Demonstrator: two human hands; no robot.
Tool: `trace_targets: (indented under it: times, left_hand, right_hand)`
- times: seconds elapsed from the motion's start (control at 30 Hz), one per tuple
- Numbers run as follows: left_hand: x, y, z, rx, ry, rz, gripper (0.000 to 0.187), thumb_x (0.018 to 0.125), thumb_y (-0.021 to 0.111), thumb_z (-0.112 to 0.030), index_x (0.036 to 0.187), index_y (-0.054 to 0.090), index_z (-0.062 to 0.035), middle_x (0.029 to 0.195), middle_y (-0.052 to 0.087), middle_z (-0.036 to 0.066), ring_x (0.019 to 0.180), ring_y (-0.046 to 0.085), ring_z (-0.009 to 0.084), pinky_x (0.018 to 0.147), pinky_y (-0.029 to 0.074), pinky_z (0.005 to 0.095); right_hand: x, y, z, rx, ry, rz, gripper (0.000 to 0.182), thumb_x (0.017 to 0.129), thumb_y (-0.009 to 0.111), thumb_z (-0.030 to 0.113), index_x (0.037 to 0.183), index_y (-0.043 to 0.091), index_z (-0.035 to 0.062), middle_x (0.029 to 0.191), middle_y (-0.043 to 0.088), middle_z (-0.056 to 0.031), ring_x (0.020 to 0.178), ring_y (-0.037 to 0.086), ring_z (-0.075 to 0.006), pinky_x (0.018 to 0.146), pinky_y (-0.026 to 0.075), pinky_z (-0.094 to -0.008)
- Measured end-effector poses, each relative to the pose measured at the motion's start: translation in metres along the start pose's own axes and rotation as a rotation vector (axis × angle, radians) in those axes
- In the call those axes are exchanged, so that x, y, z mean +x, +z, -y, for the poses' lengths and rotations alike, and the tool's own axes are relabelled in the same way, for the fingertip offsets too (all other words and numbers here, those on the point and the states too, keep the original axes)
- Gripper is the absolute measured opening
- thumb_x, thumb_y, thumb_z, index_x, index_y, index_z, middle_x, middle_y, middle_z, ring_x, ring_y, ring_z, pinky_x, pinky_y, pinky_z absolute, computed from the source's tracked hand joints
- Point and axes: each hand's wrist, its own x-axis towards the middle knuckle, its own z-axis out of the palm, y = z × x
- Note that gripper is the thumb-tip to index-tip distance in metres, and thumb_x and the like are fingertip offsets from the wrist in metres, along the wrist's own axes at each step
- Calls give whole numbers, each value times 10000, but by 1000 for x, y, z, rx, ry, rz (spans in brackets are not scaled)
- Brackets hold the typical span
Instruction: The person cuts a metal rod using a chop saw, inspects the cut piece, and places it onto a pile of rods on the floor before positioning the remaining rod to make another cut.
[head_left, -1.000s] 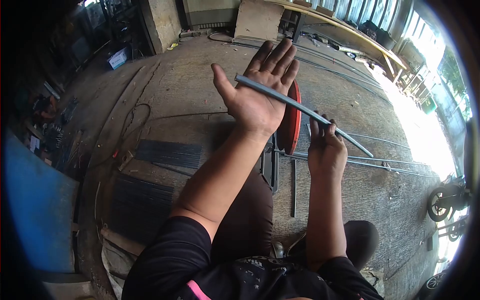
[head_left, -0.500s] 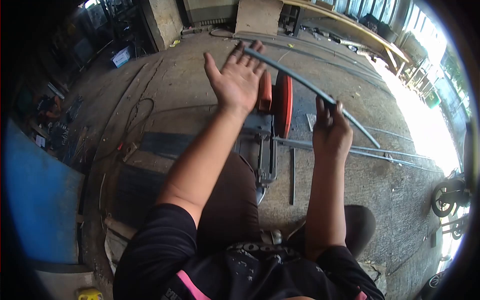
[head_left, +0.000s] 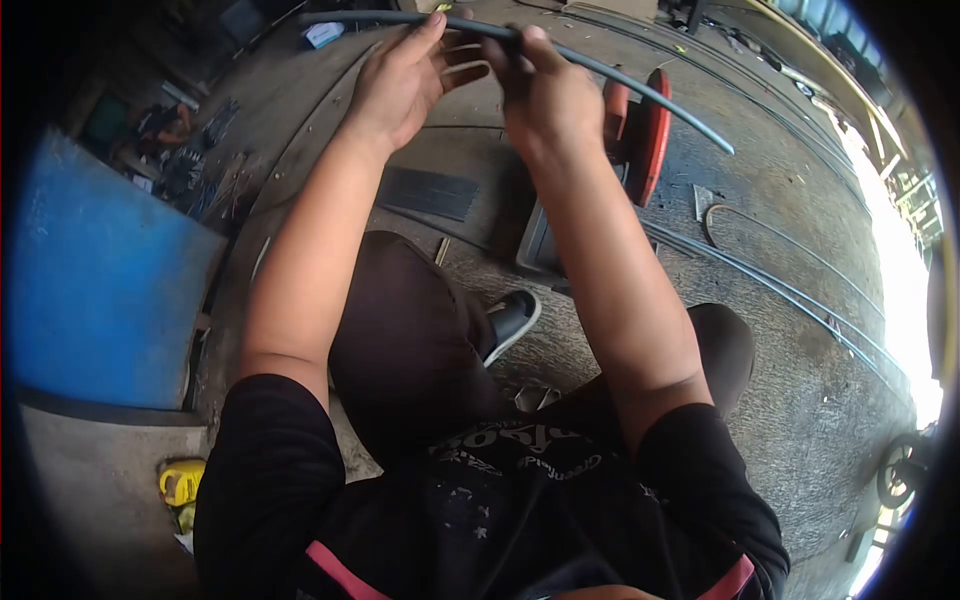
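Observation:
A long thin grey metal rod (head_left: 640, 84) runs across the top of the view, its right end tilted down. My left hand (head_left: 400, 92) is at the rod's left part, thumb over it and the lower fingers spread loosely beneath. Closed around the rod's middle is my right hand (head_left: 556, 98), its fingers partly hidden and blurred. Just beyond my right forearm stands a floor machine with a red round guard (head_left: 655, 140). Its dark base (head_left: 543, 245) shows between my forearms.
Several long rods (head_left: 770, 275) lie on the concrete floor at right, beside a bent rod (head_left: 712, 228). Dark flat strips (head_left: 430, 193) lie ahead of my knee. A blue panel (head_left: 110, 270) stands at left, a yellow object (head_left: 182, 482) below it. A wheel (head_left: 898, 470) is at far right.
Both hands have moved up and to the left with the rod, and closer together. The left hand has turned from an open palm to gripping the rod. The view has shifted.

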Motion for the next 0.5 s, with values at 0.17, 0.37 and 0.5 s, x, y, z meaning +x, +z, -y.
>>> trace_targets:
  times: [0.17, 0.37, 0.5]
  left_hand:
    - [-7, -68, -9, 148, 205, -371, 423, 965, 569, -338, 1224, 517, -8, 1164, 614, 210, 1032, 630, 325, 944, 485, 478]
    - [5, -253, 21, 169, 207, -856, 236, 1027, 461, -177, 1045, 469, 59, 936, 582, 188, 837, 670, 332, 781, 626, 466]
    - [26, -359, 94, 213, -26, -1015, 300, 1028, 454, -202, 1053, 502, 94, 917, 598, 199, 820, 677, 319, 716, 639, 420]
  right_hand:
    - [33, 23, -98, -315, 316, -25, 277, 992, 546, 162, 1115, 492, -80, 1022, 601, -175, 895, 655, -292, 768, 572, -379]
    - [94, -46, -187, -1813, 86, 583, 345, 902, 632, 292, 1169, 630, 74, 1076, 674, -169, 934, 673, -318, 801, 536, -440]
    - [136, -145, -244, -2166, 19, 566, 307, 885, 630, 287, 1160, 672, 157, 1125, 677, -162, 1085, 635, -316, 959, 450, -493]
